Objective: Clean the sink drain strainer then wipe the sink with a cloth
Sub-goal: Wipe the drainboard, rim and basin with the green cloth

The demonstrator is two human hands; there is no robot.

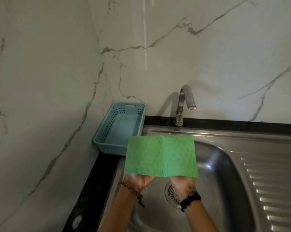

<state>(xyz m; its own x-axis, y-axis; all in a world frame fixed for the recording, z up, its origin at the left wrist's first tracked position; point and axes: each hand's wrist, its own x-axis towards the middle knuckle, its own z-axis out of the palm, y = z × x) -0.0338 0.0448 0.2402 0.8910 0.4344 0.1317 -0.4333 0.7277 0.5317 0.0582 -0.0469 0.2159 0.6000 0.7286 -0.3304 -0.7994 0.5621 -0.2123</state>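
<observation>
A green cloth [161, 155] is held up flat above the steel sink [215, 166], with a vertical crease down its middle. My left hand [138, 180] grips its lower left edge and my right hand [183, 182] grips its lower right edge; the fingers are hidden behind the cloth. The round metal drain strainer [172, 194] sits in the sink bottom, partly covered by my right wrist. Both wrists wear bracelets.
A light blue plastic basket [108, 131] stands at the back left corner on the black counter [98, 178]. The tap [183, 106] rises behind the sink. The ribbed draining board [266, 190] lies to the right. Marble walls close the back and left.
</observation>
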